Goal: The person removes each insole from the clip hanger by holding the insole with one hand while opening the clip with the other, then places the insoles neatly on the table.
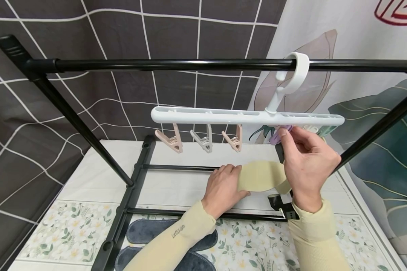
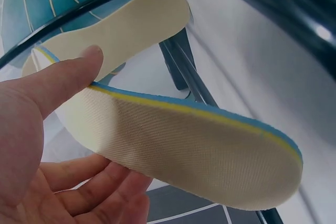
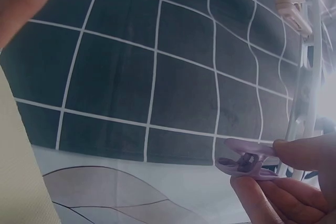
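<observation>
My left hand (image 1: 224,186) pinches a pale yellow insole (image 1: 259,176) between thumb and fingers, below a white clip hanger (image 1: 207,115). In the left wrist view its ribbed underside faces the camera, edged in blue and yellow. Behind it is a second insole (image 2: 144,24), mostly hidden by the right hand in the head view. My right hand (image 1: 308,162) grips a purple clothespin (image 1: 275,137) under the hanger's right part. The right wrist view shows the thumb on one handle and fingers on the other, with nothing between the clothespin's tips.
The hanger's hook (image 1: 302,71) sits over a black rail (image 1: 173,65). A pink clothespin (image 1: 172,141), a grey one (image 1: 205,141) and another pink one (image 1: 235,140) hang to the left. Dark slippers (image 1: 156,230) lie below the rack's lower bars (image 1: 176,168). Curtains surround the rack.
</observation>
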Demonstrator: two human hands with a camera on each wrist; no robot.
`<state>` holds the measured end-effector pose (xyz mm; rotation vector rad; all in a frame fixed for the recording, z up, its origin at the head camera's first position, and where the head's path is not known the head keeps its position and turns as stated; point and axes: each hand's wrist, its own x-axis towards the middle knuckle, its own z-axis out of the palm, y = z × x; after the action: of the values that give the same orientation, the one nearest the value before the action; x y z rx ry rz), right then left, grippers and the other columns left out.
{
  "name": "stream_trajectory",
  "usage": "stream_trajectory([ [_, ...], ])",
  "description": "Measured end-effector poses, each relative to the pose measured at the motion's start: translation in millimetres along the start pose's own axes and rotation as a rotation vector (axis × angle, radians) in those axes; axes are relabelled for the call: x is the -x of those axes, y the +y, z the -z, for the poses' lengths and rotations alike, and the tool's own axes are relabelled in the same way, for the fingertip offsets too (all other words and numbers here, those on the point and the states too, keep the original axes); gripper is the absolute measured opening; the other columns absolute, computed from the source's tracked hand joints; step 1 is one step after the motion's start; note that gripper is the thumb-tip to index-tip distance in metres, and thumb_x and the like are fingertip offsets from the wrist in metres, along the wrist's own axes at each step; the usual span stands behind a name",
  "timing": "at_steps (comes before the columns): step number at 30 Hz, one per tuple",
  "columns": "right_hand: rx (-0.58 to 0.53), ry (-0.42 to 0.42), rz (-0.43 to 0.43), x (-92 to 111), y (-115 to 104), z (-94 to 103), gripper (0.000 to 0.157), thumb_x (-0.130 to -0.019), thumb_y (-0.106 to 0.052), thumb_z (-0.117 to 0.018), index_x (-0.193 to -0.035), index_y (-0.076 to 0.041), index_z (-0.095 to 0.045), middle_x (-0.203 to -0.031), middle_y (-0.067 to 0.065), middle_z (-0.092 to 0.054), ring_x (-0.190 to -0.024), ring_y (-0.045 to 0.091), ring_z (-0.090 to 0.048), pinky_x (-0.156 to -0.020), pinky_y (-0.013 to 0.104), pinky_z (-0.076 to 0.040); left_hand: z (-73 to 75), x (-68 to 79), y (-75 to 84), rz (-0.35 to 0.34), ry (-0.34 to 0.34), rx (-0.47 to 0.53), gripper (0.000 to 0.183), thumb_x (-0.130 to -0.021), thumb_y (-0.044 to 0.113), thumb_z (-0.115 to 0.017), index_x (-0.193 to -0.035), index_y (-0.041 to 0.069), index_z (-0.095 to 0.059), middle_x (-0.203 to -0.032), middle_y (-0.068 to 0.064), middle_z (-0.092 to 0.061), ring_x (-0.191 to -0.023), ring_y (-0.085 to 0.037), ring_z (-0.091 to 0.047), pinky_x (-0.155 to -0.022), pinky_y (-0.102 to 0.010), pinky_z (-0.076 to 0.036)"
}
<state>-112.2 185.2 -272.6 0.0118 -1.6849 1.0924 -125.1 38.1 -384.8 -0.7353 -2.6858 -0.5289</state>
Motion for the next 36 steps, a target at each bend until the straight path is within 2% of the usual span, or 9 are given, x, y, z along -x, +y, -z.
stream_trajectory([
  [8, 0.004, -0.012, 0.013, -1, 5, 2.4, 0.016, -0.074, -0.014, -0.077, -0.089, -0.009, -0.076, -0.080, 0.013, -0.070, -0.065, 0.002, -0.065, -0.063, 0.013, -0.051, 3.2, 7.8, 3.2, -0.030, -0.013, -0.040, 0.073, -0.061, 0.054, -0.080, -0.115, 0.010, -0.061, -0.099, 0.000, -0.062, -0.089, -0.015, -0.056, -0.080, -0.031, -0.048],
  [14, -0.001, -0.030, 0.035, -2, 6, 4.2, 0.016, -0.075, -0.015, -0.076, -0.090, -0.010, -0.076, -0.080, 0.011, -0.071, -0.067, 0.004, -0.066, -0.064, 0.014, -0.051, 7.1, 14.7, 8.3, -0.076, -0.018, -0.049, 0.072, -0.061, 0.052, -0.080, -0.116, 0.009, -0.063, -0.098, -0.001, -0.062, -0.088, -0.014, -0.057, -0.072, -0.028, -0.048],
  [18, 0.007, -0.035, 0.029, -2, 6, 4.6, 0.015, -0.076, -0.015, -0.076, -0.090, -0.010, -0.076, -0.081, 0.011, -0.071, -0.067, 0.004, -0.066, -0.064, 0.014, -0.051, 8.4, 18.0, 11.8, -0.093, -0.038, -0.072, 0.075, -0.062, 0.053, -0.080, -0.118, 0.006, -0.062, -0.101, -0.002, -0.063, -0.091, -0.015, -0.057, -0.070, -0.027, -0.047],
  [26, 0.004, -0.042, -0.007, -2, 6, 5.5, 0.016, -0.075, -0.013, -0.076, -0.091, -0.009, -0.076, -0.081, 0.011, -0.071, -0.067, 0.005, -0.066, -0.063, 0.014, -0.051, 8.2, 26.4, 17.7, -0.110, -0.065, -0.113, 0.076, -0.061, 0.057, -0.079, -0.117, 0.008, -0.062, -0.098, -0.001, -0.064, -0.087, -0.014, -0.058, -0.065, -0.025, -0.044],
  [36, -0.013, -0.047, -0.011, -2, 5, 4.8, 0.015, -0.075, -0.009, -0.076, -0.090, -0.007, -0.075, -0.081, 0.013, -0.070, -0.066, 0.005, -0.066, -0.063, 0.013, -0.051, 10.3, 30.2, 24.5, -0.150, -0.090, -0.125, 0.077, -0.059, 0.059, -0.078, -0.117, 0.011, -0.063, -0.098, 0.001, -0.064, -0.087, -0.013, -0.057, -0.063, -0.024, -0.041],
])
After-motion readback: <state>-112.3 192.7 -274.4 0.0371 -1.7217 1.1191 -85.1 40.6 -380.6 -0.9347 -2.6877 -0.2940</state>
